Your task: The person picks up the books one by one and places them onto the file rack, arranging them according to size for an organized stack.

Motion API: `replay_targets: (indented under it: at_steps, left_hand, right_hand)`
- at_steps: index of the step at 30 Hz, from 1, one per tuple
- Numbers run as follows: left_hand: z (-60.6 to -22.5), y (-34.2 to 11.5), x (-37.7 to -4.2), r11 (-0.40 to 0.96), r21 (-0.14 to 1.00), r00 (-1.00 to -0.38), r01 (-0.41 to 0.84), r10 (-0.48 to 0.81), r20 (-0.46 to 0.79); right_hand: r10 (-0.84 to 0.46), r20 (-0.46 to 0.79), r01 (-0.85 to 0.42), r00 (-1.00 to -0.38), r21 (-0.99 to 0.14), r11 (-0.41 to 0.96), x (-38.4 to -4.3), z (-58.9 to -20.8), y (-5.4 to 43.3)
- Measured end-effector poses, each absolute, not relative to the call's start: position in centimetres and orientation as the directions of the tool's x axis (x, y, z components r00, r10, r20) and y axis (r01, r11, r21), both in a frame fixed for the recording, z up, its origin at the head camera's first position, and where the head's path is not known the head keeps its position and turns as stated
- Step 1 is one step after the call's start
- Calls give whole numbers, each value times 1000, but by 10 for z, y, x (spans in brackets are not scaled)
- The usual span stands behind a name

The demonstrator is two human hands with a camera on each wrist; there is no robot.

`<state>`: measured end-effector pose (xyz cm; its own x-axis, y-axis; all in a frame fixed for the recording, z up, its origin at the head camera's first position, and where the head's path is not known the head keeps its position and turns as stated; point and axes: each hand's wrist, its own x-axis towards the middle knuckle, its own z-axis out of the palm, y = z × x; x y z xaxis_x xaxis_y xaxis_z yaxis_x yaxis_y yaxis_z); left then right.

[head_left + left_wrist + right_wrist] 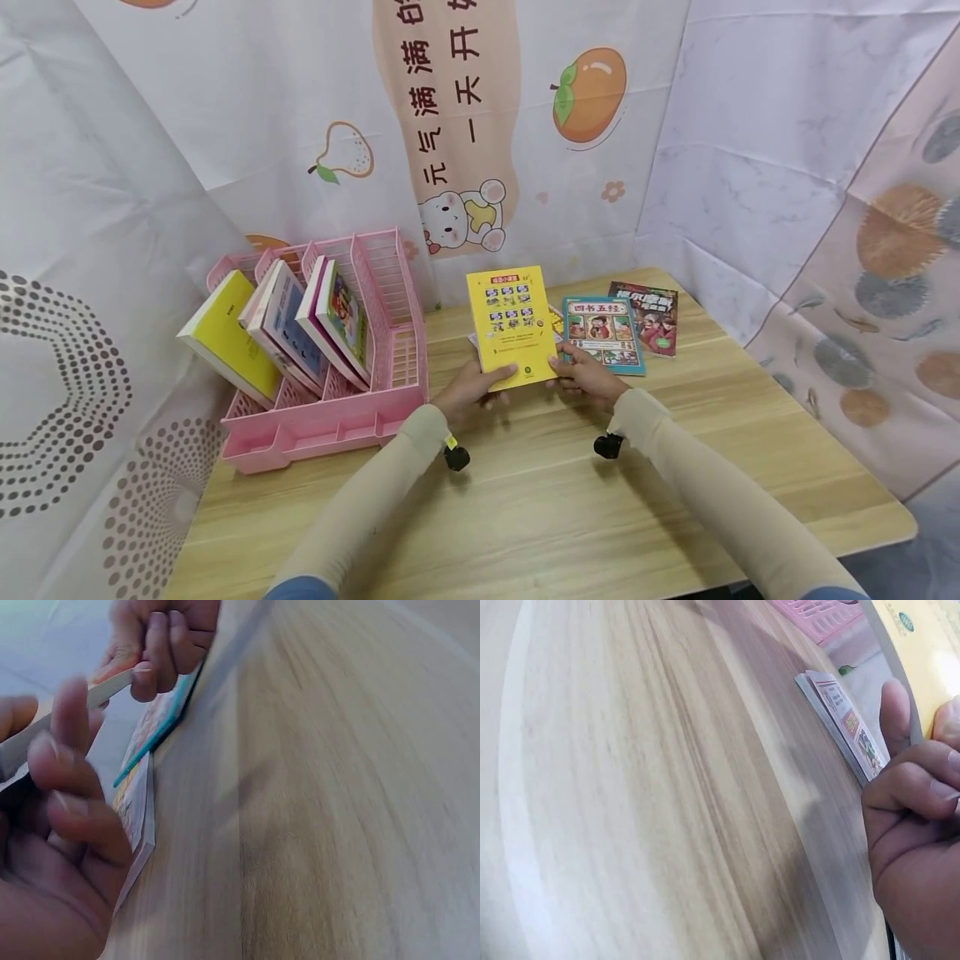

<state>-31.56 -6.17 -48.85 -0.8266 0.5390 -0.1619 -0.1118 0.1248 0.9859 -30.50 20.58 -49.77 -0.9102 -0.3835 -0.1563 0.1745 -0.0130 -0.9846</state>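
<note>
Both hands hold a yellow book [513, 329] tilted up above the table, its cover facing the head camera. My left hand [471, 388] grips its lower left edge, thumb on the cover and fingers behind. At the lower right corner, my right hand [588, 375] pinches the book the same way. In the left wrist view, the left hand [64, 825] has its fingers under the book's edge. The right wrist view catches the right hand [922, 817] at the yellow cover. Behind the yellow book lies another book, mostly hidden; a teal comic book [603, 333] lies near the right hand.
A pink slotted book rack [322, 437] stands at the left, with a yellow-covered book [243, 333] and several others leaning in it. At the back right, a dark-covered book [654, 321] lies partly under the teal one. A printed curtain [480, 150] hangs behind the wooden table [540, 500].
</note>
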Motion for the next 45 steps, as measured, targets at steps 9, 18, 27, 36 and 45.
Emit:
replay_targets:
  at_steps: [9,18,27,36,45]
  left_hand:
    - [-488,-64,-312,259,960,-849,108,526,-46]
    - [-465,-70,-308,367,904,-904,219,425,47]
    - [-447,-90,-312,358,912,-946,201,311,86]
    - [-439,-104,-308,363,885,-940,291,281,194]
    - [-437,-117,-304,339,885,-940,318,235,247]
  right_hand:
    - [-267,-203,179,-942,-978,111,-303,-498,192]
    - [-231,-306,272,-924,-947,168,-302,-500,186]
    - [-263,-317,256,-911,-936,240,-303,-497,161]
    - [-268,-318,232,-910,-923,307,-307,-494,141]
    - [-326,-269,163,-906,-934,317,-307,-487,117]
